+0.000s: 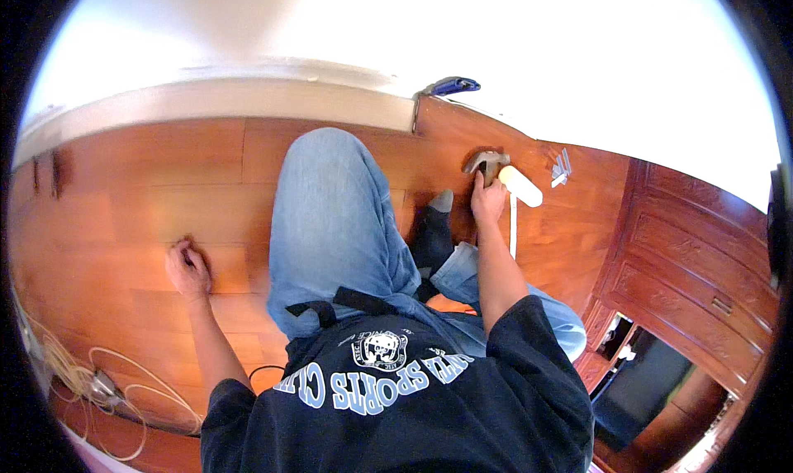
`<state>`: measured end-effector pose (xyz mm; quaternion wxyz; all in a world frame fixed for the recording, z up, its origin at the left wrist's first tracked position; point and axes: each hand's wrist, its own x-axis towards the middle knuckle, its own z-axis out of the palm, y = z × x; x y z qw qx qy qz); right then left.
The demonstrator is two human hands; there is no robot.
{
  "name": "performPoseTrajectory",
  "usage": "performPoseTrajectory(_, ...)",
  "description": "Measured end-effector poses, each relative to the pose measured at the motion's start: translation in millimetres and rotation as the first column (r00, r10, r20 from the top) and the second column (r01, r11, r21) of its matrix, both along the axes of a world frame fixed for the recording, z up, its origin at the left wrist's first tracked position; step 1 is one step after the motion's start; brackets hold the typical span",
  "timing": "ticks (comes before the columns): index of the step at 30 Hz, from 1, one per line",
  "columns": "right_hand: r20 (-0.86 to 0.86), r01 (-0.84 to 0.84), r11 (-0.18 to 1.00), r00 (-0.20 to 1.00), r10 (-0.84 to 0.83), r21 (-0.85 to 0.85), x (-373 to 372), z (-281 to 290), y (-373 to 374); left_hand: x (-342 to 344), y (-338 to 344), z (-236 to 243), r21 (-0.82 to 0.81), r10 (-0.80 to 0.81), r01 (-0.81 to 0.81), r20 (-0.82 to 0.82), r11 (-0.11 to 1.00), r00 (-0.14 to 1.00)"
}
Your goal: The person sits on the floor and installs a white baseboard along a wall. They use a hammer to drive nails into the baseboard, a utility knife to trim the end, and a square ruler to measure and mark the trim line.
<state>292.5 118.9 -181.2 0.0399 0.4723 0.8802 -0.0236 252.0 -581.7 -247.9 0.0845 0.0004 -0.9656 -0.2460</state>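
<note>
My right hand (489, 199) grips a claw hammer (495, 159), its steel head held just over the wooden floor. Beside it lie a white cylinder (522, 188) with a long white strip (513, 233) below, and some small pale pieces (560, 169) farther right. My left hand (187, 266) is low over the floor (149, 225) at left with curled fingers; whether it holds anything is hidden. My bent knee and dark-socked foot lie between the hands.
A white wall (595, 76) with a pale baseboard (206, 101) runs along the far side, with a blue object (453, 85) at its corner. Carved wooden furniture (677, 250) stands at right. Coiled cables (116, 357) lie lower left; dark slender items (56, 174) sit upper left.
</note>
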Motion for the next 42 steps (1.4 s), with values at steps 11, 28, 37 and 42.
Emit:
performPoseTrajectory(11, -0.486, -0.396, 0.903, 0.830, 0.274, -0.166, -118, 87, -77, -114, 167, 161, 0.481, -0.071, 0.266, -0.386, 0.836, 0.920)
performPoseTrajectory(28, -0.637, -0.394, 0.906, 0.741, 0.214, -0.154, -157, 76, -98, -76, 457, 201, 0.351, -0.490, 0.936, -0.820, -0.023, 0.295)
performPoseTrajectory(37, -0.774, -0.538, 0.834, 0.578, 0.260, -0.122, -139, 69, -110, -92, 471, 191, 0.459, -0.572, 0.887, -0.742, -0.054, 0.349)
performPoseTrajectory(42, -0.779, -0.511, 0.846, 0.590, 0.213, -0.156, -154, 76, -125, -100, 472, 194, 0.491, -0.492, 0.871, -0.765, -0.027, 0.416)
